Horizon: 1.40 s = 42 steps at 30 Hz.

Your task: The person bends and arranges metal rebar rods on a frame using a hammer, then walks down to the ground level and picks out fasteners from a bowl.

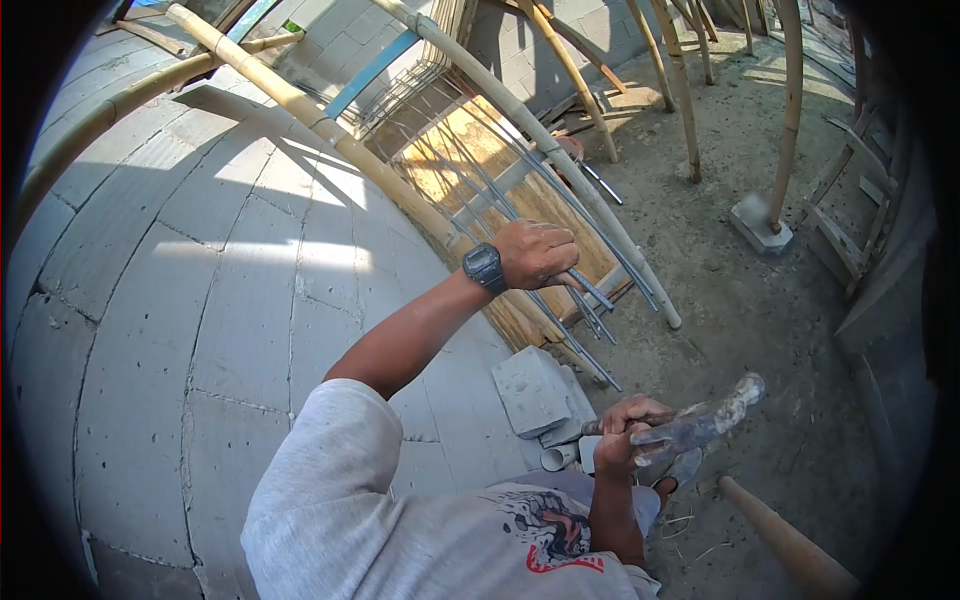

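My left hand (537, 255), with a black watch on its wrist, is closed around a steel rod (597, 292) whose end sticks out past the fingers. More thin steel rods (603, 325) lie below and beside it, over a wooden board (480, 150). Lower down, close to my body, my right hand (625, 435) grips a hammer (705, 420) by its handle. The worn grey head, apparently with a claw, points to the right. Grey blocks (530, 390) sit just left of that hand.
A grey block wall (200, 320) fills the left side. Bamboo poles (320, 120) slant across it, and another pole (600, 220) leans beside the rods. Upright props stand at the back, one on a concrete block (762, 222). A wooden pole (790, 540) is at lower right.
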{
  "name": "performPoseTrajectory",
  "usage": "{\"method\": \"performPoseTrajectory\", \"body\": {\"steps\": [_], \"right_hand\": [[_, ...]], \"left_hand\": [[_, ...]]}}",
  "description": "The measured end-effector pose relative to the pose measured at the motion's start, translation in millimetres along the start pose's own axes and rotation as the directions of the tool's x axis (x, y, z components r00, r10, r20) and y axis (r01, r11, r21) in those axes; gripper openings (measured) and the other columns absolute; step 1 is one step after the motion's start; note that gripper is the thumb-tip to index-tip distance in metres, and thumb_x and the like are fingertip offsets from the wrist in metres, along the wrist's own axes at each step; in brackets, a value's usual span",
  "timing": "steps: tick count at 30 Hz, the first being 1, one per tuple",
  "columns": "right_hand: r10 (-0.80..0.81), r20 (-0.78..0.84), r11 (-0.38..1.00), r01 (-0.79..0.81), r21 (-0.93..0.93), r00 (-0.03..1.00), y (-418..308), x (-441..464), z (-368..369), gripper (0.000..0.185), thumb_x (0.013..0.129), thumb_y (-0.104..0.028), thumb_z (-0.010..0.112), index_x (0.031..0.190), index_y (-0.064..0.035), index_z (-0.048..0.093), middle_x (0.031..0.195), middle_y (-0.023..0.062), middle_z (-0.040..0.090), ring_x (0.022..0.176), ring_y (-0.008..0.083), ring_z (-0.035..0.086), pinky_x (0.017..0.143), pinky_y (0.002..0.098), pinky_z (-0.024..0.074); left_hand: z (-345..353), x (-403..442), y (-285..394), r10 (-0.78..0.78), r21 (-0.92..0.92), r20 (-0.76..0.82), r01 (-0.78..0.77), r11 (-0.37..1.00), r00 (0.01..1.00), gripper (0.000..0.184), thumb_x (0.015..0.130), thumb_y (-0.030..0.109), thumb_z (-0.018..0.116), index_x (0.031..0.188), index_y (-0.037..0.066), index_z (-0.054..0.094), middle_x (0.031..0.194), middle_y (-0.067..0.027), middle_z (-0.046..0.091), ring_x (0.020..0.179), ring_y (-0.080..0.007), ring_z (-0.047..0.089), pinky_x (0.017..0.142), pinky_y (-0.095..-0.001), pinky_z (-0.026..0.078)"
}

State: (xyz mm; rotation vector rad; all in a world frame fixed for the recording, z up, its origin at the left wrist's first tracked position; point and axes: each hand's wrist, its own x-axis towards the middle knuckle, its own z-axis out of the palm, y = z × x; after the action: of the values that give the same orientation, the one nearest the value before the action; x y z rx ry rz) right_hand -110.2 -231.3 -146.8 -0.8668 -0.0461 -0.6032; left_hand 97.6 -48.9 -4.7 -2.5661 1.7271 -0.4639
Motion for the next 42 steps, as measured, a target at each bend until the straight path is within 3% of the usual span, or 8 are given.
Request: {"method": "performPoseTrajectory", "body": {"steps": [6,9,15,21,24,35,38,42], "right_hand": [[-0.270,-0.399,0.859,0.406,0.311,0.876,-37,26,20,0.051,0.096,-0.063,0.045,0.093,-0.0126,0.036,0.059,-0.0006,0.037,0.045,0.0084,0.034,0.041,0.0245,0.0370],[0.114,0.205,0.905,-0.017,-0.425,0.972,51,2,32,0.045,0.102,-0.051,0.045,0.104,-0.0058,0.049,0.067,0.0003,0.047,0.054,0.0083,0.043,0.048,0.0220,0.0376],[0.090,-0.080,0.995,-0.086,0.060,0.993,7,6,16,0.053,0.093,-0.059,0.057,0.087,-0.0092,0.042,0.062,0.0017,0.041,0.047,0.0082,0.036,0.040,0.0227,0.0318],[-0.327,-0.368,0.850,0.441,0.288,0.871,-45,33,24,0.052,0.095,-0.068,0.036,0.096,-0.0162,0.037,0.061,-0.0023,0.035,0.045,0.0085,0.035,0.043,0.0212,0.0385],[0.177,0.232,0.901,-0.063,-0.429,0.956,28,11,43,0.048,0.100,-0.056,0.047,0.099,-0.0086,0.048,0.069,-0.0006,0.047,0.054,0.0108,0.042,0.054,0.0231,0.0381],[-0.302,-0.319,0.867,0.398,0.299,0.898,-45,34,31,0.058,0.092,-0.073,0.035,0.095,-0.0144,0.037,0.060,-0.0015,0.034,0.046,0.0081,0.033,0.042,0.0215,0.0340],[0.119,0.246,0.929,-0.020,-0.370,0.962,42,11,49,0.044,0.100,-0.047,0.052,0.098,-0.0037,0.050,0.069,0.0085,0.054,0.052,0.0246,0.052,0.051,0.0329,0.0437],[0.018,0.154,0.988,0.007,-0.157,0.988,53,-10,33,0.045,0.098,-0.048,0.055,0.091,-0.0038,0.050,0.069,0.0043,0.051,0.058,0.0160,0.050,0.053,0.0295,0.0402]], "left_hand": [[-9,1,-3,0.025,-0.025,-0.047,-0.026,0.999,0.999,0.043,0.090,0.051,0.056,0.078,0.011,0.046,0.070,-0.0065,0.046,0.059,-0.0262,0.053,0.050,-0.0389,0.042],[-8,-3,-4,0.012,-0.018,-0.050,-0.013,1.000,0.999,0.043,0.090,0.051,0.057,0.078,0.011,0.046,0.070,-0.0064,0.046,0.058,-0.0262,0.053,0.050,-0.0393,0.042],[-20,-5,-4,-0.010,0.029,0.002,0.010,1.000,1.000,0.043,0.090,0.051,0.056,0.077,0.011,0.045,0.070,-0.0062,0.046,0.062,-0.0262,0.056,0.050,-0.0392,0.045],[-18,-8,-12,-0.001,0.007,-0.010,0.001,1.000,1.000,0.047,0.090,0.055,0.053,0.076,0.011,0.046,0.070,-0.0066,0.044,0.061,-0.0263,0.054,0.051,-0.0402,0.044],[-17,-11,-4,-0.039,0.035,0.018,0.039,0.999,0.999,0.048,0.091,0.056,0.052,0.076,0.011,0.046,0.069,-0.0069,0.043,0.060,-0.0264,0.054,0.051,-0.0403,0.044],[-25,-9,-16,0.004,0.032,-0.005,-0.003,0.999,1.000,0.044,0.089,0.053,0.056,0.078,0.011,0.046,0.070,-0.0062,0.046,0.064,-0.0254,0.057,0.050,-0.0389,0.046],[-16,-17,-5,-0.007,-0.007,-0.017,0.007,1.000,1.000,0.045,0.090,0.053,0.054,0.077,0.011,0.046,0.070,-0.0064,0.046,0.063,-0.0261,0.056,0.051,-0.0394,0.046],[-20,-12,-15,-0.010,-0.007,-0.046,0.009,1.000,0.999,0.047,0.091,0.056,0.051,0.077,0.011,0.046,0.070,-0.0064,0.044,0.060,-0.0277,0.053,0.051,-0.0409,0.043]]}}
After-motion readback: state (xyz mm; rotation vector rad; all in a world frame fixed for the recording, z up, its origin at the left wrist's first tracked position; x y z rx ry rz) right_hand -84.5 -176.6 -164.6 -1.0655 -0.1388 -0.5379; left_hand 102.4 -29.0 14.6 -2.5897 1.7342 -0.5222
